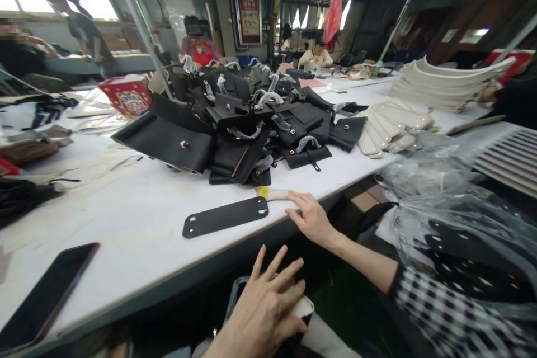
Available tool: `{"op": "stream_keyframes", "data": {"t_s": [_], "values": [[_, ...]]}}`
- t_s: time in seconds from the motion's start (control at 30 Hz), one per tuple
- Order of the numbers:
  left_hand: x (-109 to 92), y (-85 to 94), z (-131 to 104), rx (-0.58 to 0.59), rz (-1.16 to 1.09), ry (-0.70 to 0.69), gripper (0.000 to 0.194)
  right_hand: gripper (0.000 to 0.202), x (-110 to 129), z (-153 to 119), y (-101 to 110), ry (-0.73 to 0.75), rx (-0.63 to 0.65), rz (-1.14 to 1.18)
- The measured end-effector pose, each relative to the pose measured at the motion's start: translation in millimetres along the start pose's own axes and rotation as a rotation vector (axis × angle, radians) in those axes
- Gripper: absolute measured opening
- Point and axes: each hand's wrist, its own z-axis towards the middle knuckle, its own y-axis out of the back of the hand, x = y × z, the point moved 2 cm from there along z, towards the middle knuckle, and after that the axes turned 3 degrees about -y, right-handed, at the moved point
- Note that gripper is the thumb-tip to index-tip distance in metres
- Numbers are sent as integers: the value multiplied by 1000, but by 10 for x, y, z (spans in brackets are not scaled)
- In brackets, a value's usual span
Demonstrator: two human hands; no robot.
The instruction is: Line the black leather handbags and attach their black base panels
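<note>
My right hand (312, 219) reaches to the table's front edge, its fingertips on the pale handle of a tool (279, 194) with a yellow part. Whether the fingers grip the handle or only rest on it is hard to see. Left of the tool, a black rounded strip (226, 217) with small metal studs lies flat. My left hand (268, 305) is below the table edge with its fingers spread, over a dark and whitish item (304, 309) near my lap. Behind the strip rises a heap of black leather bag pieces (235, 145) with wrapped handles.
A phone (48, 291) lies on the white table (126, 268) at the left. A red patterned box (128, 95) stands behind. Pale panels (390, 126) and clear plastic bags (457, 218) are at the right. Several people sit or stand farther back.
</note>
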Motion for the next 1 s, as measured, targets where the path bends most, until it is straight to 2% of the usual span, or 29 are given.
{"op": "stream_keyframes", "data": {"t_s": [0.07,0.13,0.2,0.27,0.4,0.53,0.67,0.77,0.87,0.93,1.0], "values": [[21,-33,-27,-10,29,-3,57,39,11,435,-116,100,70,-136],[34,-52,-50,-17,42,13,58,40,23,737,-266,161,168,-194],[34,-47,-64,-22,34,30,58,38,35,896,-388,209,267,-258],[21,-24,-67,-15,7,45,57,36,40,947,-435,233,351,-305],[-15,22,-47,43,-32,90,57,38,-29,898,-285,200,494,-363],[-31,2,-43,57,-14,125,57,31,-298,769,127,15,553,-425],[-19,-44,-67,16,-20,126,56,27,-602,413,667,-177,516,-425],[-10,-52,-76,1,-29,123,55,28,-699,-133,918,-324,601,-220],[-8,-47,-71,8,-37,126,56,41,-611,-832,888,-590,808,340],[-9,-46,-66,11,-38,128,56,50,-452,-1232,770,-682,943,541],[-10,-50,-65,11,-32,135,54,54,-268,-1502,634,-738,1028,643]]}}
